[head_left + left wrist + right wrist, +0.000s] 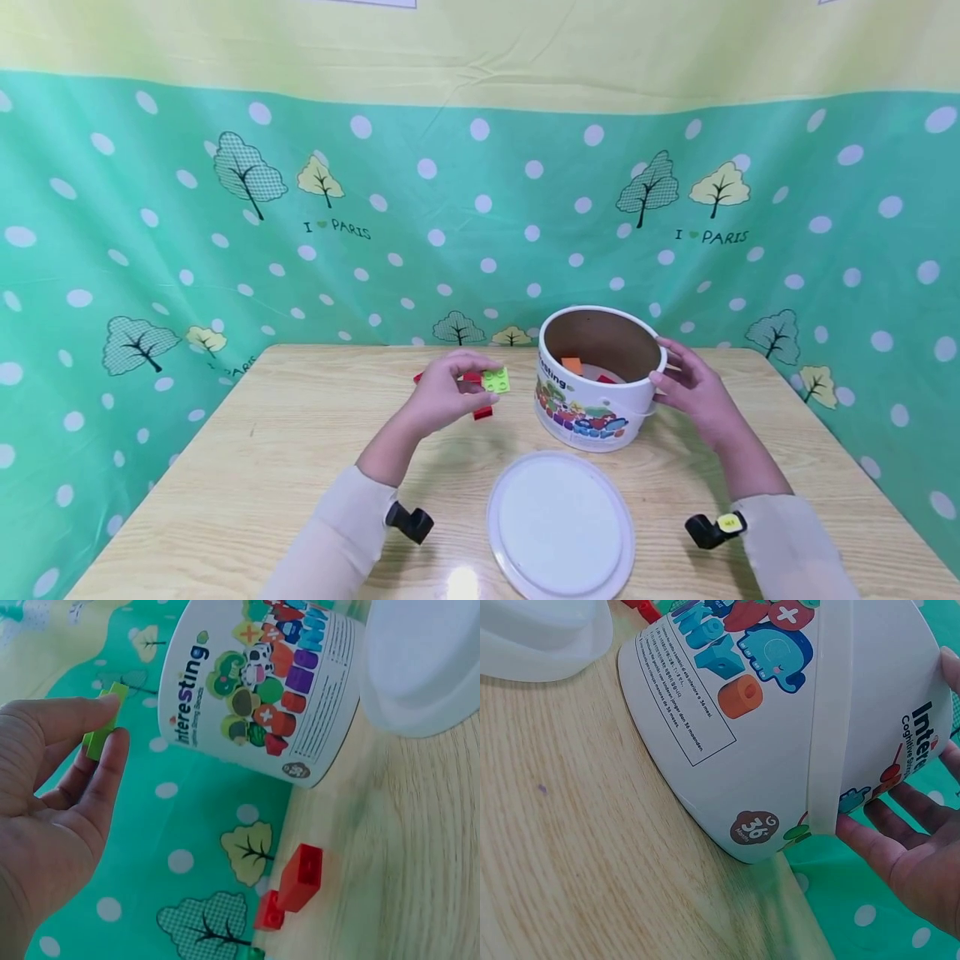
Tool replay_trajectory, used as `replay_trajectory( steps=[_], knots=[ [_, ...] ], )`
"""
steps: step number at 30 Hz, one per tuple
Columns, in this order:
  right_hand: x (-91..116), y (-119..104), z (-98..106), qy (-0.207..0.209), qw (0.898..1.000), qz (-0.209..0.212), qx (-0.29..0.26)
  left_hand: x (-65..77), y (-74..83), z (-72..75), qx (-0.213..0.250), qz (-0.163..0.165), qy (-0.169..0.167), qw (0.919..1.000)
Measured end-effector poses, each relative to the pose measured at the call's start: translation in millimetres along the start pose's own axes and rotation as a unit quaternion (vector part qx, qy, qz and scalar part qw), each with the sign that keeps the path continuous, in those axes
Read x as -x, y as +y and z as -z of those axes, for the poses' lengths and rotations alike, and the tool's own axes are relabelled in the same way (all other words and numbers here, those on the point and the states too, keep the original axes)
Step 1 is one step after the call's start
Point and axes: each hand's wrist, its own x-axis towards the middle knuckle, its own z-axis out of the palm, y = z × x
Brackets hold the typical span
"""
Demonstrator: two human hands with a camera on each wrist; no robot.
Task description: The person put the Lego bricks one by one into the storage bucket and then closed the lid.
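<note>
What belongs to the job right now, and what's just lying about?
Part of the job, likely:
green block, pinched in the left grip
bucket, touched by the right grip
orange piece inside the bucket
red blocks on the table

Just lying about, seemingly:
lid, untouched
curtain behind

Wears long, plain, off-white sleeves: left sleeve (pixel 333 537) and right sleeve (pixel 795 546) alike in colour, smooth, lightly creased. Leaves left hand (pixel 442 398) and right hand (pixel 701 392) bare, likewise the lower forearms beyond the cuffs. Carries beside the left cuff a small black left wrist camera (pixel 411 523), bent in outline, rounded at the free end. Carries beside the right cuff a similar black right wrist camera (pixel 702 532). Bears next to the latter a rounded yellow label (pixel 729 522); shows dark characters, too small to read.
</note>
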Motion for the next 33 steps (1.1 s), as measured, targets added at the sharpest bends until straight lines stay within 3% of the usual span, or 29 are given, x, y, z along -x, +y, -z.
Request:
replay_trajectory(
  steps=[9, 17, 22, 33],
  knots=[
    [-0.6, -0.4, -0.2, 0.001, 1.000, 0.003, 0.004, -8.6, 10.3, -4.4, -0.009, -0.007, -0.024, 0.9996],
    [-0.3, 0.0, -0.2, 0.004, 1.000, 0.004, 0.008, -18.2, 21.6, -7.3, -0.051, -0.009, -0.034, 0.9981],
    [0.2, -0.5, -0.2, 0.004, 1.000, 0.003, 0.012, -26.2, 27.4, -9.3, -0.060, 0.005, -0.040, 0.9974],
    [0.2, 0.9, 0.1, 0.002, 1.000, 0.008, 0.011, -47.2, 40.2, -17.0, -0.070, -0.013, -0.071, 0.9949]
  ],
)
